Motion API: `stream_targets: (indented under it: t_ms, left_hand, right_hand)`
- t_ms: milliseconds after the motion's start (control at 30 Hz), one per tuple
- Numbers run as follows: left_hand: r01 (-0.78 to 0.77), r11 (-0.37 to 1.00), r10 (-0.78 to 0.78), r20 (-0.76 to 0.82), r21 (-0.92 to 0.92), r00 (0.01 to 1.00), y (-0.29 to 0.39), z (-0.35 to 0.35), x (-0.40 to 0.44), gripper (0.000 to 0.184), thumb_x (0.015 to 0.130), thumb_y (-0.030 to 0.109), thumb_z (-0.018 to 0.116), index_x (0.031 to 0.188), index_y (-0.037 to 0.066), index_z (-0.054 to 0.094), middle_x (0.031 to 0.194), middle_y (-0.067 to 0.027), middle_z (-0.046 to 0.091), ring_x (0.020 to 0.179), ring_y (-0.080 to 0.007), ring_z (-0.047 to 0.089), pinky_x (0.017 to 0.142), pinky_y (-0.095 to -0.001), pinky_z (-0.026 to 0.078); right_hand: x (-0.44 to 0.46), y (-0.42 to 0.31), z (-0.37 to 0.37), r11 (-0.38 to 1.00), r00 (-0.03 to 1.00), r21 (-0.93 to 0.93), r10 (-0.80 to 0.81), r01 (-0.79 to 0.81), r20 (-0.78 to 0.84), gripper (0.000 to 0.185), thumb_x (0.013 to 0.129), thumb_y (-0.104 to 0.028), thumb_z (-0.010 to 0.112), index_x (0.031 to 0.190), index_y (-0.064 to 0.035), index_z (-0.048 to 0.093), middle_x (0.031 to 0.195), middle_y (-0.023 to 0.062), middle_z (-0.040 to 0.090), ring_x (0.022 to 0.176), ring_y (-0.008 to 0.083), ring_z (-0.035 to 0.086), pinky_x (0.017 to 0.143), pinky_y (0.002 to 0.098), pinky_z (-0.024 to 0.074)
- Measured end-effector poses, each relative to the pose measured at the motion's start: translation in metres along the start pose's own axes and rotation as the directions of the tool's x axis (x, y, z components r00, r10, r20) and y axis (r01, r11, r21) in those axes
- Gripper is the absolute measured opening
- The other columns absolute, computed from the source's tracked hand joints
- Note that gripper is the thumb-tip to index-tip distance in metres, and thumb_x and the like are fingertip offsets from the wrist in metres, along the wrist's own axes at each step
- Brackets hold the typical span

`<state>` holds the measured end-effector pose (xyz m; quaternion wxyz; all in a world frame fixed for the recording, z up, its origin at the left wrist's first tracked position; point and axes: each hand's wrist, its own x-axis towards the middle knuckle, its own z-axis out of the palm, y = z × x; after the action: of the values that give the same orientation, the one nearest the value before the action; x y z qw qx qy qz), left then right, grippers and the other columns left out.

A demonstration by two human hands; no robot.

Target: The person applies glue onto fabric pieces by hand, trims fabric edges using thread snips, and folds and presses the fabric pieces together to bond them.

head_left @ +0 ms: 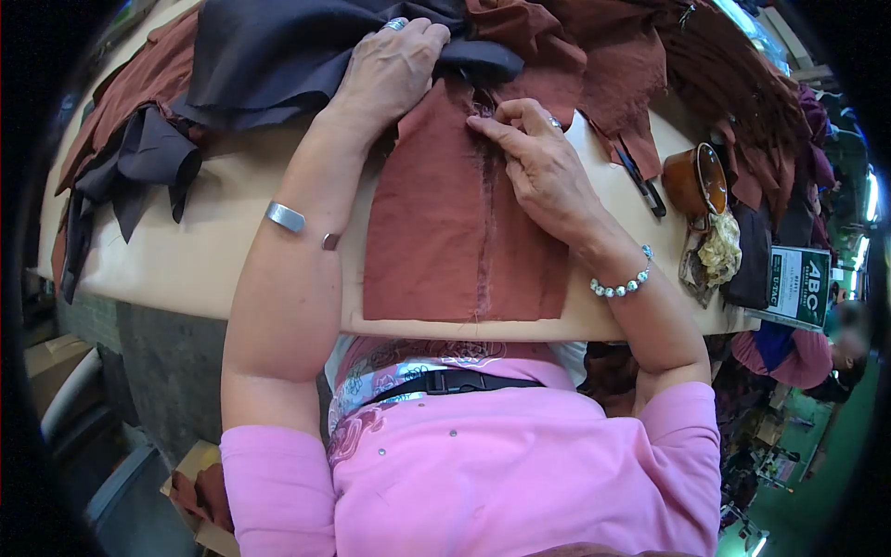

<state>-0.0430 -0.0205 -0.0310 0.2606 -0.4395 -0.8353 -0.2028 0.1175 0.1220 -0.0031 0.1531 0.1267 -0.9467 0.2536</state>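
Note:
A reddish-brown cloth piece point(427, 223) lies flat at the table's front edge, with a raw-edged seam point(484, 223) running down it. My left hand point(394, 70), wearing a ring, has its fingers curled over the dark cloth point(269, 65) at the top of this piece; the fingertips are partly hidden. On the right, my right hand point(543, 162) rests on the brown piece, with its thumb and bent fingers closed at the upper part of the seam. Above and between my hands, dark and brown layers overlap.
More brown cloth point(617, 65) is heaped at the back and right. Near my right hand lie a black-handled tool point(650, 190), a brown cup point(682, 184) and a crumpled yellowish cloth point(719, 249). A green-and-white ABC box point(798, 286) stands at the right edge, with a person point(789, 353) beyond.

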Motion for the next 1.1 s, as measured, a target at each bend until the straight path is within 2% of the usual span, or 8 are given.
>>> stream_targets:
  t_ms: [200,333,433,533,733,867,967,1100]
  left_hand:
    - [0.017,0.999,-0.018,-0.005,-0.032,1.000,0.001,0.000,0.000,0.020,0.076,0.005,0.054,0.095,0.005,0.057,0.091,-0.0101,0.060,0.087,-0.0288,0.060,0.075,-0.0398,0.050]
    - [-0.003,0.999,0.005,0.032,-0.040,0.999,-0.001,-0.008,0.000,0.028,0.072,0.001,0.053,0.099,0.005,0.055,0.096,-0.0122,0.059,0.091,-0.0310,0.058,0.079,-0.0402,0.047]
    - [0.012,0.997,-0.008,0.059,-0.070,0.998,-0.002,-0.010,-0.003,0.036,0.069,-0.001,0.054,0.104,0.004,0.053,0.101,-0.0144,0.058,0.097,-0.0336,0.055,0.084,-0.0407,0.046]
    - [0.011,0.995,-0.002,0.086,-0.096,0.996,-0.003,-0.011,-0.001,0.031,0.072,0.001,0.054,0.103,0.004,0.052,0.100,-0.0135,0.057,0.097,-0.0338,0.054,0.083,-0.0409,0.045]
    - [0.058,0.994,-0.045,0.131,-0.096,0.990,-0.003,-0.012,0.000,0.025,0.076,0.002,0.053,0.101,0.005,0.052,0.096,-0.0125,0.056,0.093,-0.0339,0.054,0.078,-0.0414,0.044]
    - [0.043,0.994,-0.032,0.114,-0.101,0.993,-0.005,-0.011,0.000,0.027,0.074,0.001,0.052,0.101,0.006,0.052,0.096,-0.0122,0.056,0.093,-0.0338,0.054,0.078,-0.0414,0.044]
    - [0.037,0.992,-0.027,0.088,-0.121,0.996,-0.006,-0.010,-0.001,0.029,0.073,-0.001,0.052,0.101,0.006,0.052,0.096,-0.0123,0.056,0.093,-0.0338,0.054,0.078,-0.0413,0.045]
    - [-0.014,0.996,0.019,0.051,-0.092,0.999,-0.008,-0.007,-0.002,0.030,0.072,0.003,0.056,0.102,0.006,0.054,0.099,-0.0117,0.059,0.093,-0.0316,0.057,0.079,-0.0408,0.047]
  right_hand:
    - [-0.043,-0.025,-0.014,0.923,0.942,-0.202,-0.305,0.329,0.139,0.034,0.072,-0.003,0.054,0.104,-0.0097,0.063,0.104,0.0096,0.053,0.093,0.0242,0.051,0.088,0.0378,0.0377]
    - [-0.049,-0.023,-0.030,0.939,0.943,-0.128,-0.303,0.320,0.135,0.036,0.070,-0.004,0.058,0.105,-0.0104,0.063,0.110,0.0087,0.054,0.092,0.0233,0.051,0.089,0.0389,0.0378]
    - [-0.051,0.001,-0.084,0.980,0.999,-0.197,-0.012,0.002,-0.048,0.034,0.074,-0.008,0.061,0.108,-0.0079,0.062,0.118,0.0086,0.053,0.098,0.0252,0.052,0.088,0.0383,0.0408]
    - [-0.069,0.033,-0.156,0.865,0.962,-0.425,0.211,-0.266,-0.172,0.041,0.072,-0.022,0.071,0.109,-0.0062,0.061,0.129,0.0105,0.049,0.114,0.0283,0.049,0.093,0.0374,0.0403]
    - [-0.100,0.083,-0.196,0.603,0.805,-0.719,0.584,-0.345,0.105,0.068,0.062,-0.048,0.074,0.118,-0.0108,0.061,0.146,0.0126,0.028,0.137,0.0312,0.021,0.109,0.0433,0.0238]
    - [-0.101,0.096,-0.190,0.624,0.777,-0.686,0.614,-0.375,0.134,0.060,0.063,-0.041,0.075,0.112,-0.0089,0.063,0.147,0.0158,0.025,0.137,0.0319,0.022,0.109,0.0425,0.0240]
    - [-0.103,0.090,-0.202,0.792,0.862,-0.409,0.506,-0.453,0.024,0.048,0.062,-0.031,0.076,0.101,-0.0058,0.062,0.147,0.0180,0.026,0.136,0.0343,0.024,0.108,0.0420,0.0242]
    - [-0.104,0.065,-0.202,0.720,0.911,-0.624,0.411,-0.303,0.033,0.034,0.063,-0.024,0.075,0.082,-0.0047,0.055,0.144,0.0180,0.033,0.133,0.0375,0.028,0.107,0.0428,0.0252]
